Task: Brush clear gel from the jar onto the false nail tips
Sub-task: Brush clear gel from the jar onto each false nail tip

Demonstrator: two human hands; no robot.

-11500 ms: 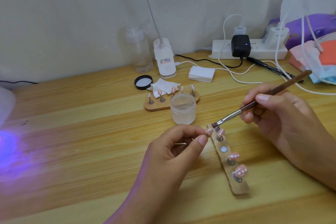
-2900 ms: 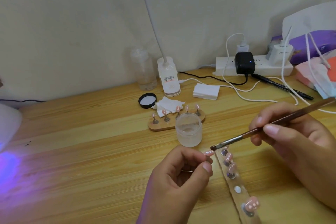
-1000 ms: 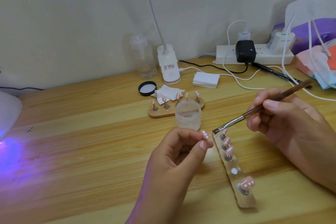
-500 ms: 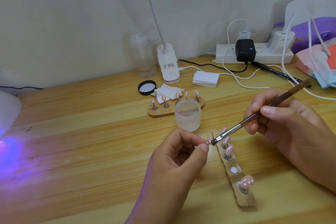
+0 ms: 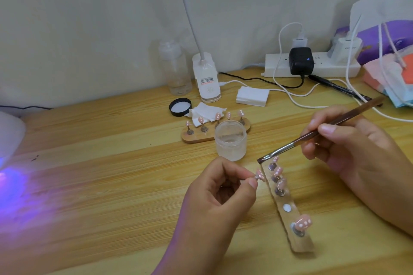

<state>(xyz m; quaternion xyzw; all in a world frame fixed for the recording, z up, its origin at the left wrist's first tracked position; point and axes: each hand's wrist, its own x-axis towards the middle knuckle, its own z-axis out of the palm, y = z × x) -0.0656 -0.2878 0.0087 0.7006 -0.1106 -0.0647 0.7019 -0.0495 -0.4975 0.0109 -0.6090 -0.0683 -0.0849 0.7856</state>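
At lower centre our left hand (image 5: 219, 194) pinches one pink nail tip (image 5: 260, 176) between thumb and fingertips. At right, our right hand (image 5: 353, 154) grips the brush (image 5: 290, 145) like a pen, bristles hovering just above that tip. The open jar (image 5: 230, 140) stands just behind, mid-frame. We judge thin, even strokes best, holding the tip steady and keeping gel off our fingers.

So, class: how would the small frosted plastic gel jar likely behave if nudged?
The frosted plastic jar looks squat and wide-based, so it would probably slide, not tip. Small and plastic, it is likely light. It stands open, so a knock could spill it.
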